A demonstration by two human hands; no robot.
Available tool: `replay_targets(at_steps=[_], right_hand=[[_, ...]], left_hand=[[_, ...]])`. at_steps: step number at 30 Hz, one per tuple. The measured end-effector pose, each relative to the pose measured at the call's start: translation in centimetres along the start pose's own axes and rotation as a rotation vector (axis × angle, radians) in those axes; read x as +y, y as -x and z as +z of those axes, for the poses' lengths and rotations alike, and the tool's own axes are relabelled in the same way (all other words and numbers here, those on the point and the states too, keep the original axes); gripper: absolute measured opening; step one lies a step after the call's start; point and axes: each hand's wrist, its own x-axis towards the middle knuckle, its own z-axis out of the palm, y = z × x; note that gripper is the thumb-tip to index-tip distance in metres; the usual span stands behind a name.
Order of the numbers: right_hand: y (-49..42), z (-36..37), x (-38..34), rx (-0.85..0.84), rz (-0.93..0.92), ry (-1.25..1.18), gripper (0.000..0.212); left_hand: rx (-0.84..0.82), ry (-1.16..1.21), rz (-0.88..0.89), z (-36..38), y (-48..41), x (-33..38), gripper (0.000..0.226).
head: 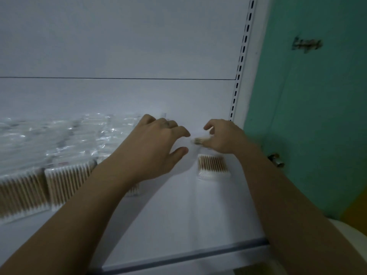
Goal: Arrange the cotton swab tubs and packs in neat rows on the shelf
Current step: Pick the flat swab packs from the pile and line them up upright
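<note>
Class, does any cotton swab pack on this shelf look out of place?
Yes: a lone pack lies slightly askew near the right hand, well apart from the row of packs at the left.

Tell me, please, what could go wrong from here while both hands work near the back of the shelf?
The left hand reaches across a half-hidden pack; its forearm may drag that pack out of the front row.
The right hand seems to pinch a held swab pack by one end only; it may slip, or land crooked beside the lone pack in front.
The clear bags behind lie in a loose heap; a nudge could shift them.
</note>
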Motion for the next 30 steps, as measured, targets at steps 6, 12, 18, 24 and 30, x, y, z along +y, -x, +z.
replay_targets(at_steps=[6,12,18,24,30], right_hand=[[1.7,-2.3,-2.4,0.145,-0.187,-0.684,0.032],[1.9,-4.1,-6.0,-0.057,-0.356,-0.908,0.048],[0.0,-4.2,-7.4,-0.144,-0.445,-1.019,0.032],[0.3,-2.0,-7.5,-0.028,-0.414,-0.939,0.033],[1.1,1.2,-7.7,-0.03,-0.331,-0.483,0.036]], left_hand=[[0.01,0.14,-0.145,-0.4,-0.2,-1.1,0.069],[0.127,0.463,-0.303,-1.7,-0.4,-1.9,0.048],[0.355,0.667,-0.563,-2.2,-0.4,-3.3,0.035],[0.145,0.343,-0.486,-3.1,0.4,-5.2,0.025],[-0.069,0.079,-0.375,-3.2,1.2,-5.5,0.034]])
